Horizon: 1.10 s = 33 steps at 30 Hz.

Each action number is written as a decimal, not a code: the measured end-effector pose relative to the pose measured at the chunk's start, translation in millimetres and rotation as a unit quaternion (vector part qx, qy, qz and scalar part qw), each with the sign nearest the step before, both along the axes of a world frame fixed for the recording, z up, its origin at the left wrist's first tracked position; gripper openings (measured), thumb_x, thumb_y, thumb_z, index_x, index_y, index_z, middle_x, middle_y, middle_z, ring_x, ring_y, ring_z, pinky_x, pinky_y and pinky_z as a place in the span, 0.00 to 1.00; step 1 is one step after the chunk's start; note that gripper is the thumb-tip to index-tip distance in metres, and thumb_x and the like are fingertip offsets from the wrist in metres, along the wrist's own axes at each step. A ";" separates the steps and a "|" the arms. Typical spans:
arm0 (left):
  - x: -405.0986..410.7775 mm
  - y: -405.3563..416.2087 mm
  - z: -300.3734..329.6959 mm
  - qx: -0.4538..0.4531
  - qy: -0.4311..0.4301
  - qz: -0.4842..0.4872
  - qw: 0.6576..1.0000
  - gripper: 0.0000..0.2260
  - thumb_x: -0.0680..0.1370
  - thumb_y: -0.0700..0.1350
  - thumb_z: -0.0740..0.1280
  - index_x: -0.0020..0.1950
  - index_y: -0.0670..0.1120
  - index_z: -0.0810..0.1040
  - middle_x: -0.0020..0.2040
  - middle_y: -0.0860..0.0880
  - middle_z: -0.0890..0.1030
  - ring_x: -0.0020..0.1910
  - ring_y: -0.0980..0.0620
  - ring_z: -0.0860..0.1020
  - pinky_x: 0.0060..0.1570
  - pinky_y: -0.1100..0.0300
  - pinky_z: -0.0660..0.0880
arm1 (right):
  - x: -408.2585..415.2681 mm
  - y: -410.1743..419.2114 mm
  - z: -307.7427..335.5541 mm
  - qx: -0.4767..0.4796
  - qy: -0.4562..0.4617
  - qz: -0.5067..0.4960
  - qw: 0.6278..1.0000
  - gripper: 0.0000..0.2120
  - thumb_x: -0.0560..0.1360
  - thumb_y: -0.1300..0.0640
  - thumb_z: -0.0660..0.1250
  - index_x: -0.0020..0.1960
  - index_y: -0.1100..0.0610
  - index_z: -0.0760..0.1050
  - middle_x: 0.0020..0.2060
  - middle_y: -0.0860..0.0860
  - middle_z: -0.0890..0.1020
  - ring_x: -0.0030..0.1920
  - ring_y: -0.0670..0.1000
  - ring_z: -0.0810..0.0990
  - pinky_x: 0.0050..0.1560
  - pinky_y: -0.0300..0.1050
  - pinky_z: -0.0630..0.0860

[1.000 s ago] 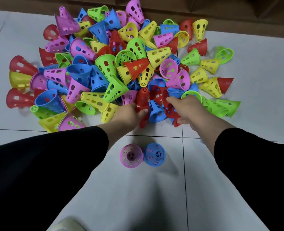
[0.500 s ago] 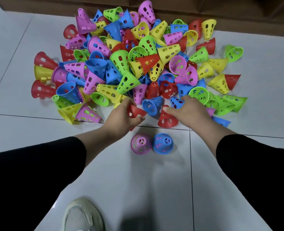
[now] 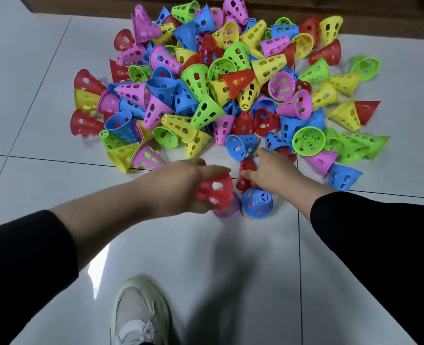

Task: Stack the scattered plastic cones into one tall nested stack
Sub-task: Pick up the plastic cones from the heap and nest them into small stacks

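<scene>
Starting out, by the look of it: nearly everything is unstacked. The pile (image 3: 226, 78) of loose cones covers the far half of the floor (image 3: 355, 270), lying on their sides in all directions. A few look part-nested by chance, e.g. yellow in red at far right.

Near the person, two upright starts stand side by side, touching: a pink cone (image 3: 227, 210) and a blue cone (image 3: 257, 202). Whether each is a single cone or a few nested, can't tell from above.

Left hand (image 3: 178, 188) grips a red cone (image 3: 216, 190), blurred, held right above the pink one; not yet seated. Right hand (image 3: 270, 170) has fingers curled on a second red cone (image 3: 247, 173), just beyond the blue one at the pile's near edge.

Left to do: basically the whole pile, plus merging the two starts into one stack. A shoe (image 3: 141, 312) sits nearest.
</scene>
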State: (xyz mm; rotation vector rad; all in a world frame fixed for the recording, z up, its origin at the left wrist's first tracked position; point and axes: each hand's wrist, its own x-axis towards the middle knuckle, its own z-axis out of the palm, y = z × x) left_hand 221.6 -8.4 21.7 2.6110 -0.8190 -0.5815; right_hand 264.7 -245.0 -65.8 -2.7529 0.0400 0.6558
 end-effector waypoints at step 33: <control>-22.7 -28.8 -56.4 -0.045 -0.036 0.109 0.992 0.23 0.81 0.57 0.62 0.73 0.49 0.69 0.68 0.49 0.74 0.66 0.47 0.73 0.63 0.55 0.70 | -95.0 -79.0 14.1 0.276 -0.150 -0.158 0.936 0.19 0.73 0.43 0.72 0.60 0.47 0.72 0.57 0.42 0.79 0.58 0.44 0.77 0.60 0.45 0.73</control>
